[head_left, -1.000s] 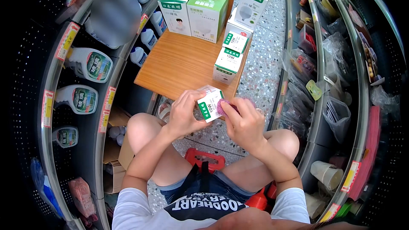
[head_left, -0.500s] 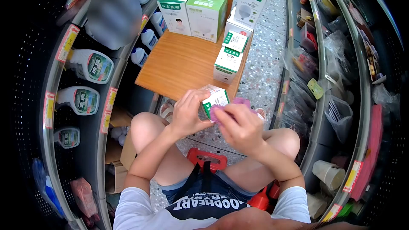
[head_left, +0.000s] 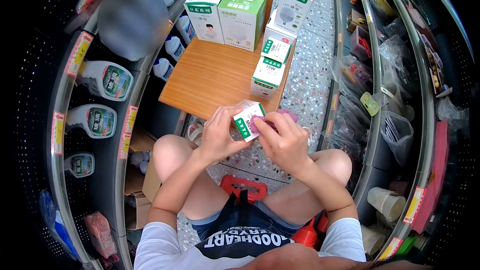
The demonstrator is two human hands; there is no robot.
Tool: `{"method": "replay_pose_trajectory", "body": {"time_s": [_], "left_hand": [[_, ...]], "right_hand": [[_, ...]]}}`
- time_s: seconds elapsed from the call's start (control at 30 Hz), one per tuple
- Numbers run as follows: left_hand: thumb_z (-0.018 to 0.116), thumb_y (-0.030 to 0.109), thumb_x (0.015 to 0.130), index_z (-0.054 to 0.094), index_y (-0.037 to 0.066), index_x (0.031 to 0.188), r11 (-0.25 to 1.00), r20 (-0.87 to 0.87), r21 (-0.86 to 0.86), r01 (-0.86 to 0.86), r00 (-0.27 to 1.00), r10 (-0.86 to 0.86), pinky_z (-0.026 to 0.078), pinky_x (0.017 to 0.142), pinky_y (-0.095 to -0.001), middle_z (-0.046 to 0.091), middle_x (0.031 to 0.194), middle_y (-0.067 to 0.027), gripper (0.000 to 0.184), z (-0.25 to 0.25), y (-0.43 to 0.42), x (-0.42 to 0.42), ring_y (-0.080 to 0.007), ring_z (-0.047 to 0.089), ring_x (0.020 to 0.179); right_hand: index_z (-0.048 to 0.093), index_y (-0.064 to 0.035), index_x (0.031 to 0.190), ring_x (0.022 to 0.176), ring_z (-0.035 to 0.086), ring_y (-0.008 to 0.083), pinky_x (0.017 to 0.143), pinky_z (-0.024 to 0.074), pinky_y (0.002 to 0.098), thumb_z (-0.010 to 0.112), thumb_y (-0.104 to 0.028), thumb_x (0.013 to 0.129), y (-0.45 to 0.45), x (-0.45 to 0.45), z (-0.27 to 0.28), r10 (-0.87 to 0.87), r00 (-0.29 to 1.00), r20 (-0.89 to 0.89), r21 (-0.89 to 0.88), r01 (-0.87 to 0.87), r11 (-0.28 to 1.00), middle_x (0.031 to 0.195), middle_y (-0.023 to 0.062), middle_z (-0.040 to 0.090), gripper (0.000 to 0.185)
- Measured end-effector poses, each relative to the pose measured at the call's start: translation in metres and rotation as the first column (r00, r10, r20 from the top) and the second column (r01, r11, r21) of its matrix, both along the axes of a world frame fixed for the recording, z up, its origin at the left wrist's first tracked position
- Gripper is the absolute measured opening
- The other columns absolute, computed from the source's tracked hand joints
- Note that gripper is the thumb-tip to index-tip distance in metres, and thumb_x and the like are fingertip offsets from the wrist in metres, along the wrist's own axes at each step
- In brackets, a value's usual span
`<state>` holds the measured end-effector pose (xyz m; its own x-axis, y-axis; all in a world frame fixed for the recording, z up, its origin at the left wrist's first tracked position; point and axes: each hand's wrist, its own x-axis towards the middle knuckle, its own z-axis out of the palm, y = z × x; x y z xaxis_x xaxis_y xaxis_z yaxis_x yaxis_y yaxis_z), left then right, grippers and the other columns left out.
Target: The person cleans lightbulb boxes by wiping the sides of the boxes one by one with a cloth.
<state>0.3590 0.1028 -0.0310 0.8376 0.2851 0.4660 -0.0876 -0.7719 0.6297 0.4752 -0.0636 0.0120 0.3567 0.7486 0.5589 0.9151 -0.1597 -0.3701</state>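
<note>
My left hand is closed around a small white and green light bulb box, gripping its left side just off the front edge of the wooden chair seat. A crumpled purple cloth is pinched in my right hand, which presses it against the box's right side and top. On the seat's right edge stand several more bulb boxes, the nearest a 10W box. Toward the back sit a white 30W box and a green and white box.
Shelves with spray bottles run along my left. Right-hand shelves hold plastic-wrapped goods and a white cup. A red plastic stool is under me, and a cardboard box sits low at left.
The cloth in my right hand has moved from the box's near corner up toward its right side. More of the green-banded face now shows.
</note>
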Motion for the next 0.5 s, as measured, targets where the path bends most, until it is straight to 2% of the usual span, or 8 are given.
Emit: {"method": "replay_pose_trajectory", "body": {"time_s": [0.07,0.17,0.27,0.3,0.4,0.5], "left_hand": [[0.090,0.017,0.062,0.053,0.001,0.122,1.000,-0.004,-0.010,0.004,1.000,-0.004,0.054,0.087,-0.0425,0.065,0.114,-0.0181,0.073,0.001,0.000,-0.002,-0.0365,0.064,0.103],[0.089,0.013,0.065,0.048,0.001,0.132,0.994,-0.090,-0.108,-0.021,0.996,0.011,0.053,0.090,-0.0387,0.061,0.123,-0.0166,0.079,-0.008,0.006,-0.010,-0.0308,0.064,0.109],[0.086,0.011,0.067,0.045,0.000,0.137,0.972,-0.067,-0.229,-0.045,0.997,0.031,0.052,0.091,-0.0375,0.061,0.123,-0.0160,0.082,0.005,0.007,-0.014,-0.0292,0.064,0.110],[0.083,0.008,0.067,0.042,0.000,0.140,0.988,-0.079,-0.147,-0.045,0.996,0.034,0.051,0.092,-0.0365,0.061,0.122,-0.0166,0.083,0.007,0.012,-0.016,-0.0288,0.064,0.110],[0.082,0.007,0.067,0.042,0.000,0.138,0.997,-0.169,-0.044,-0.063,0.984,0.055,0.050,0.095,-0.0359,0.061,0.123,-0.0160,0.082,0.009,0.020,-0.022,-0.0256,0.063,0.111],[0.081,0.006,0.066,0.042,0.001,0.135,0.951,-0.230,-0.279,-0.130,0.971,0.065,0.050,0.096,-0.0356,0.060,0.123,-0.0148,0.080,-0.003,0.015,-0.026,-0.0234,0.062,0.113]], "right_hand": [[0.074,-0.0072,0.103,0.077,0.065,0.0232,0.062,0.0533,0.0349,0.076,-0.005,0.067,-0.002,0.001,-0.001,-0.020,1.000,-0.001,0.018,0.020,1.000,0.092,0.0072,0.064,0.037],[0.073,-0.0067,0.102,0.078,0.065,0.0238,0.063,0.0536,0.0348,0.074,-0.005,0.070,-0.008,0.011,-0.002,-0.030,0.999,-0.014,0.142,0.032,0.989,0.093,0.0055,0.064,0.032],[0.073,-0.0068,0.103,0.081,0.067,0.0261,0.066,0.0552,0.0355,0.075,-0.002,0.067,-0.016,0.017,-0.001,-0.081,0.989,-0.123,0.168,0.101,0.981,0.095,0.0072,0.066,0.036],[0.073,-0.0071,0.103,0.080,0.067,0.0269,0.066,0.0555,0.0361,0.074,-0.001,0.069,-0.018,0.020,-0.004,-0.085,0.988,-0.131,0.165,0.106,0.981,0.094,0.0082,0.066,0.035],[0.073,-0.0068,0.103,0.080,0.067,0.0268,0.066,0.0554,0.0362,0.074,-0.001,0.069,-0.022,0.021,-0.010,-0.099,0.984,-0.146,0.137,0.119,0.983,0.095,0.0082,0.066,0.034],[0.073,-0.0067,0.102,0.081,0.067,0.0269,0.066,0.0552,0.0368,0.074,-0.002,0.070,-0.021,0.017,-0.011,-0.065,0.983,-0.172,0.144,0.090,0.985,0.094,0.0085,0.065,0.032]]}}
